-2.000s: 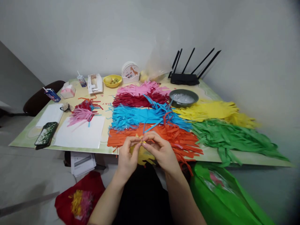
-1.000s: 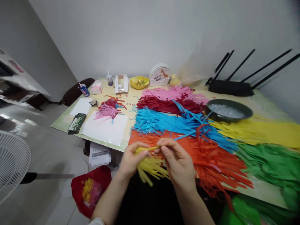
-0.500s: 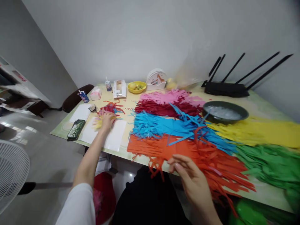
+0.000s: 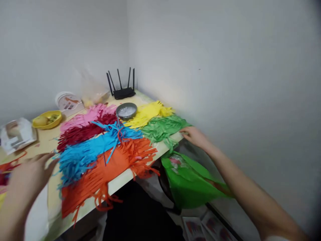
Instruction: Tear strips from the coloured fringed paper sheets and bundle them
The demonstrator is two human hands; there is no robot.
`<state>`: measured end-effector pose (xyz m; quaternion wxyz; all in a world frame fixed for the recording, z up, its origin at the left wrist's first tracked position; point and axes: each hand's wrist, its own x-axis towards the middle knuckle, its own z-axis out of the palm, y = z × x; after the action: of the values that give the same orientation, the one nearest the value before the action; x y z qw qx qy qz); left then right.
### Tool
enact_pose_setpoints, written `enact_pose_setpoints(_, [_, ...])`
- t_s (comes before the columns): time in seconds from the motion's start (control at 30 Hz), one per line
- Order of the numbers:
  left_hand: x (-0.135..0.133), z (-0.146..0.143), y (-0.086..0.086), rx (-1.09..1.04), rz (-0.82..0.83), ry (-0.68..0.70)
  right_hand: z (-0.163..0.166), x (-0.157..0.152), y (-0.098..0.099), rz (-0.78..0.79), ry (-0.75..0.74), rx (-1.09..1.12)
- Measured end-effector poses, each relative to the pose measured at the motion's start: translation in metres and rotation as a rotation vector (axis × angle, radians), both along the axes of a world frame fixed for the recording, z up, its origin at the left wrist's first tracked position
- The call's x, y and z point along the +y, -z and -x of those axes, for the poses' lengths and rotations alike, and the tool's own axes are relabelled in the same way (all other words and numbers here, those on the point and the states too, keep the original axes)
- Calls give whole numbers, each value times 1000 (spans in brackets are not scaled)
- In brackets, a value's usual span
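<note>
At the far right corner of the table, my right hand (image 4: 194, 135) reaches in beside a heap of green fringed paper (image 4: 163, 127). Its fingers are loosely bent, the thumb a little apart, and nothing shows held between them. Blurred at the left, my left hand (image 4: 30, 172) has fingers and thumb apart, close to the frayed end of the blue fringed paper (image 4: 92, 147). Orange fringed paper (image 4: 112, 164) lies along the front edge, its strips hanging over. Dark red fringed paper (image 4: 82, 130), pink fringed paper (image 4: 87, 115) and yellow fringed paper (image 4: 147, 112) lie further back.
A grey bowl (image 4: 126, 111) stands among the papers, with a black router (image 4: 123, 93) behind. A yellow fruit dish (image 4: 47, 119), a white package (image 4: 18, 134) and a white holder (image 4: 69, 102) are at the back left. A green bag (image 4: 190, 184) hangs below the table's right edge.
The view has swung to the right. My right hand has moved from the orange paper to the green paper, and my left hand has left the small colourful pile and come toward the blue paper.
</note>
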<state>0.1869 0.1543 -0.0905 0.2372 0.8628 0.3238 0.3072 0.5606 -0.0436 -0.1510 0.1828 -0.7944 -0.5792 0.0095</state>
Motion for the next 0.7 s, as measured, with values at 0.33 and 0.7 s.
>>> enact_pose_setpoints(0.33, [-75,-186,12,425,-110,527,-33,46,20,191,-155,-132])
enact_pose_setpoints(0.7, [-48,-270,59,596,24,293,-46,46,16,154,-123,-89])
